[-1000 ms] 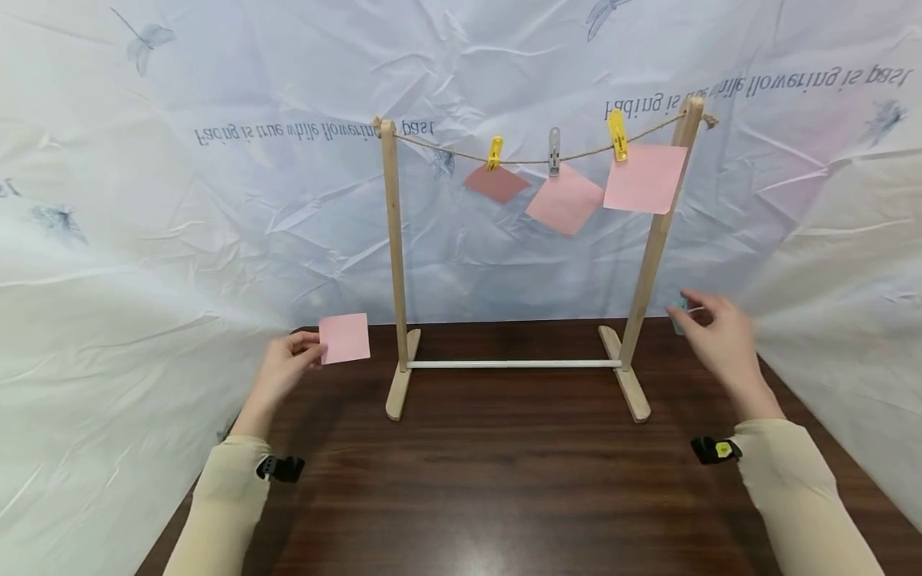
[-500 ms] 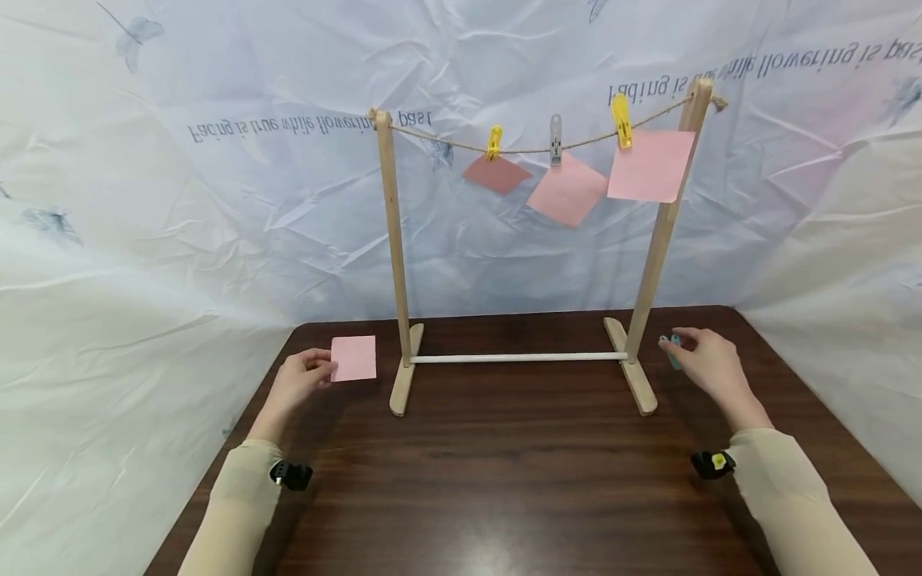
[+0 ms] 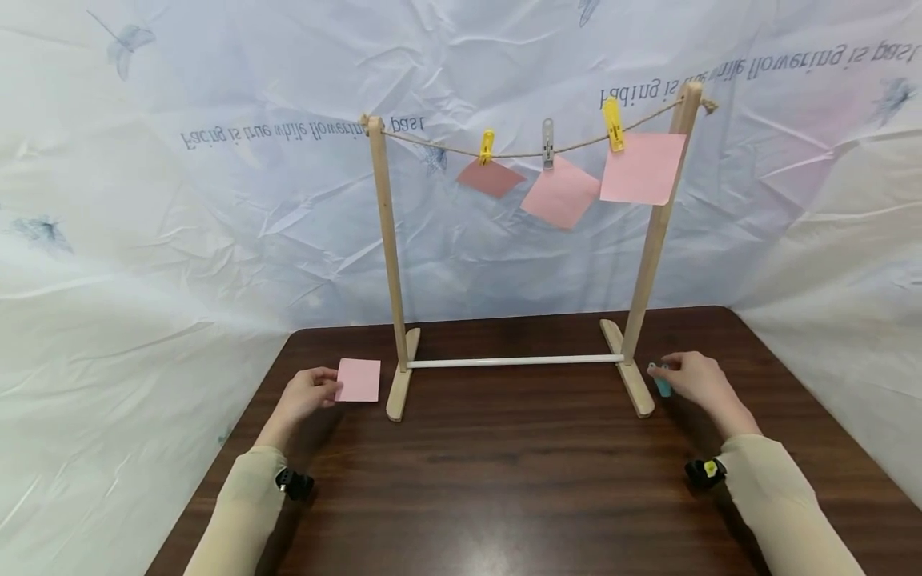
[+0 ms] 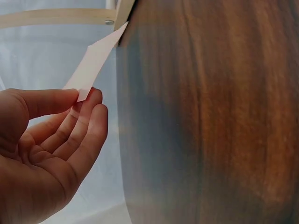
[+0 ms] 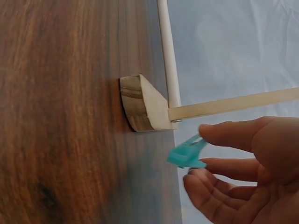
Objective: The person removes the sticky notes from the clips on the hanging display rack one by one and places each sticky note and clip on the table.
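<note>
My left hand (image 3: 306, 396) pinches a pink square of paper (image 3: 358, 380) by its left edge, to the left of the wooden stand. In the left wrist view thumb and fingertips hold one corner of the paper (image 4: 96, 63), which slants up. On the other side my right hand (image 3: 700, 380) holds a teal clothespin (image 3: 663, 386) between thumb and fingers, just right of the stand's right foot. The right wrist view shows the clothespin (image 5: 188, 153) pinched at its handle ends. Both hands are above the brown table (image 3: 490, 480).
Between the wooden posts (image 3: 389, 232) of the stand runs a rope (image 3: 446, 150). From it hang a dark pink paper (image 3: 491, 178) and two light pink papers, under a yellow clothespin (image 3: 486, 147), a grey clothespin (image 3: 548, 144) and another yellow clothespin (image 3: 613, 125). A white bar (image 3: 515, 362) joins the feet.
Both hands have come down and toward the person, the left with the paper, the right with the clothespin. Each has also shifted slightly inward. The camera view has shifted a little.
</note>
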Demonstrator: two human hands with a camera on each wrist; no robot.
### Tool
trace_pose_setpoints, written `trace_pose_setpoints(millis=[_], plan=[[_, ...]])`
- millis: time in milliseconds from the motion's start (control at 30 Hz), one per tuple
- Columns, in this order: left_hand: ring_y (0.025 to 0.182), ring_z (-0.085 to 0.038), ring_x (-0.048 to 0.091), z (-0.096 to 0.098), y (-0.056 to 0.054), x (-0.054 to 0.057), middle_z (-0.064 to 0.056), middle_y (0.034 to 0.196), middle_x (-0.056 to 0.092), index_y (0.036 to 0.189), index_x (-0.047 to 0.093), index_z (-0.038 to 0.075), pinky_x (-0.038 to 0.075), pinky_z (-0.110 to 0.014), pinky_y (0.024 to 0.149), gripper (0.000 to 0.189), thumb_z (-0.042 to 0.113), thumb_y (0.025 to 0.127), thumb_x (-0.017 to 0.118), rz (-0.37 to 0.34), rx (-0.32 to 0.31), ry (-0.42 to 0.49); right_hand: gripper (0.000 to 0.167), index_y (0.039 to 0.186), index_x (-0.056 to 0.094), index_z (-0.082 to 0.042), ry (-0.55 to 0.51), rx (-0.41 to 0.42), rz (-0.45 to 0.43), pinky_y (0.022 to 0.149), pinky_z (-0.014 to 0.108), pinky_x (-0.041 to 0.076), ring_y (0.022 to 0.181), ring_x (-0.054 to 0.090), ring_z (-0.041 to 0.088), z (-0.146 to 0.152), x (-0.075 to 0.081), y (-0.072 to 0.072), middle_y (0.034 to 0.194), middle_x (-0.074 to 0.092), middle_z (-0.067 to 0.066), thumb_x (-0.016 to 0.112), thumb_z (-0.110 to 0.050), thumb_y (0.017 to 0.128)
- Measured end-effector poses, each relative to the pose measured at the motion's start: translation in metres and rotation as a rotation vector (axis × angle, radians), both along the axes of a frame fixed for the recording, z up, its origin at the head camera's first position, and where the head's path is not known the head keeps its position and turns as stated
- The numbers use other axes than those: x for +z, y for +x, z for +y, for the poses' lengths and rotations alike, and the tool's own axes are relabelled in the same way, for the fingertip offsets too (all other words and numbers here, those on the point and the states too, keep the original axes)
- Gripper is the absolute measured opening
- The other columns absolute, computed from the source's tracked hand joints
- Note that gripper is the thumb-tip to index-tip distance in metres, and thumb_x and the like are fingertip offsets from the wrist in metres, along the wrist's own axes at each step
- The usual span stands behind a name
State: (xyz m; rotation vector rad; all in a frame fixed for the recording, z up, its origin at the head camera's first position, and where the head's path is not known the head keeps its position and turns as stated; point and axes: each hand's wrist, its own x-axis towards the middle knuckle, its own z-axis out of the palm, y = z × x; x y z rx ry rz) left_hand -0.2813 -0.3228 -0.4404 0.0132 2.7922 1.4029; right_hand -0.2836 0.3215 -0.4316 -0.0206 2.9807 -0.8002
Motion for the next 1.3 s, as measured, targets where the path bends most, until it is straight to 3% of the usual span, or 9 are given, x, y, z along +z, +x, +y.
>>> trace_pose_setpoints(millis=[67,200,300,500,767,933,1167,1300], plan=[[0.076,-0.021,0.068,-0.001,0.000,-0.003,-0.019,0.094,0.070,0.121,0.058,-0.018,0.061,-0.036,0.070,0.032,0.003,0.098,0.062,-0.012,-0.006,0.009,0.061,0.130,0.054,0.018,0.009,0.003,-0.024,0.073,0.054,0.054,0.094,0.063,0.047,-0.001,0.000,0.000,0.118,0.060,0.037,0.061,-0.034,0.100],[0.073,-0.020,0.067,-0.001,0.000,-0.008,-0.020,0.091,0.070,0.119,0.057,-0.020,0.061,-0.036,0.068,0.032,0.001,0.096,0.064,-0.031,-0.015,0.030,0.062,0.132,0.051,0.020,-0.009,0.000,-0.077,0.060,0.042,0.051,0.067,0.061,0.027,-0.001,-0.001,0.000,0.088,0.067,0.026,0.061,-0.033,0.100],[0.072,-0.020,0.067,0.000,0.000,-0.010,-0.019,0.089,0.070,0.119,0.057,-0.020,0.061,-0.036,0.067,0.033,0.001,0.095,0.065,-0.051,-0.017,0.027,0.063,0.132,0.050,0.021,-0.020,0.006,-0.097,0.060,0.040,0.051,0.066,0.060,0.022,0.001,-0.002,0.001,0.088,0.067,0.025,0.060,-0.033,0.100],[0.069,-0.018,0.066,0.006,0.002,-0.015,-0.013,0.084,0.070,0.118,0.058,-0.019,0.060,-0.034,0.064,0.032,0.002,0.095,0.063,-0.114,-0.007,-0.018,0.063,0.132,0.050,0.020,-0.043,0.014,-0.121,0.067,0.042,0.058,0.079,0.067,0.030,0.003,-0.008,0.000,0.119,0.058,0.039,0.060,-0.032,0.100],[0.068,-0.018,0.067,0.008,0.004,-0.016,-0.012,0.083,0.070,0.118,0.060,-0.017,0.060,-0.033,0.064,0.032,0.005,0.095,0.064,-0.151,-0.010,-0.037,0.068,0.137,0.043,0.020,-0.096,0.028,-0.123,0.065,0.039,0.059,0.075,0.069,0.026,0.004,-0.018,-0.001,0.126,0.050,0.045,0.058,-0.036,0.102],[0.067,-0.016,0.067,0.007,0.005,-0.015,-0.012,0.080,0.070,0.118,0.061,-0.018,0.059,-0.031,0.063,0.034,0.008,0.094,0.064,-0.156,-0.048,-0.027,0.074,0.138,0.044,0.018,-0.105,0.049,-0.114,0.064,0.040,0.057,0.070,0.067,0.022,0.005,-0.019,0.000,0.120,0.054,0.041,0.057,-0.046,0.101],[0.065,-0.016,0.065,0.011,0.004,-0.017,-0.010,0.077,0.069,0.118,0.062,-0.017,0.059,-0.031,0.062,0.032,0.008,0.096,0.065,-0.167,-0.014,-0.042,0.070,0.138,0.045,0.017,-0.116,0.054,-0.119,0.064,0.040,0.056,0.069,0.066,0.020,0.005,-0.018,0.000,0.092,0.065,0.021,0.057,-0.043,0.102],[0.065,-0.015,0.065,0.013,0.006,-0.017,-0.010,0.079,0.069,0.118,0.062,-0.017,0.059,-0.031,0.062,0.032,0.008,0.099,0.063,-0.172,-0.020,-0.052,0.068,0.138,0.046,0.016,-0.124,0.055,-0.106,0.065,0.040,0.055,0.069,0.067,0.019,0.003,-0.018,0.000,0.086,0.067,0.014,0.057,-0.041,0.102]])
